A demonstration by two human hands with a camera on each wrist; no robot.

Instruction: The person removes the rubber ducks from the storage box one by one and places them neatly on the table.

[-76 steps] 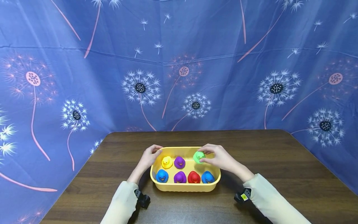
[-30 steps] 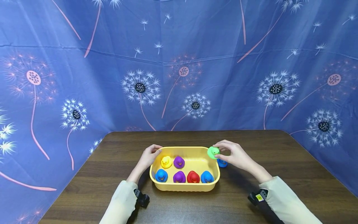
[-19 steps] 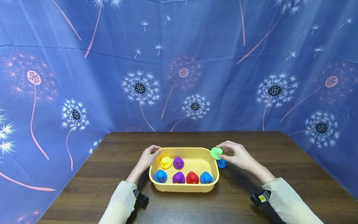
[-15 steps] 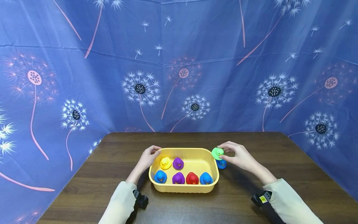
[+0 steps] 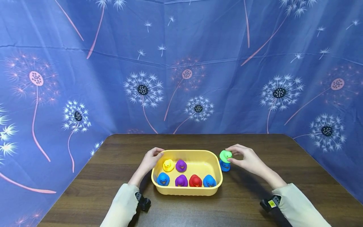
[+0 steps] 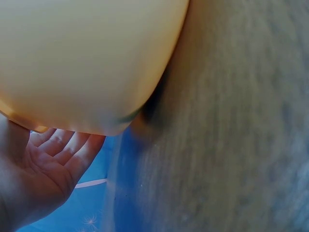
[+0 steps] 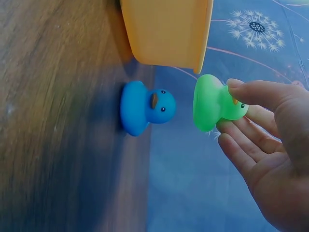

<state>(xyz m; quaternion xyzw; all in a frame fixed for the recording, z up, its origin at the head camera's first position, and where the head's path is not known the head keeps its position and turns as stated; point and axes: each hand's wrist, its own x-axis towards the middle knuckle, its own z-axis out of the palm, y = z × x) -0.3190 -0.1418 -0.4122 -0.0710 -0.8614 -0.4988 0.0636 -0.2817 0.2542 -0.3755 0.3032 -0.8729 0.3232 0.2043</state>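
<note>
My right hand (image 5: 249,159) pinches a green rubber duck (image 5: 225,156) between thumb and fingers. In the right wrist view, the green duck (image 7: 207,102) is held in the air above a blue rubber duck (image 7: 137,108), with a gap between them. That blue duck stands on the table beside the tub's right end. My left hand (image 5: 148,161) grips the left rim of a yellow plastic tub (image 5: 187,190). Inside the tub sit a yellow duck (image 5: 168,165), two purple ducks, a red duck (image 5: 195,181) and two blue ducks, one at each front corner.
The brown wooden table (image 5: 181,211) extends around the tub. Behind it hangs a blue cloth (image 5: 170,37) with a dandelion print. A black wrist camera (image 5: 146,204) sits on the left wrist, another (image 5: 267,204) on the right.
My right hand has carried the green duck from inside the tub, rightward over its rim, to above the blue duck outside. The left hand stays on the rim.
</note>
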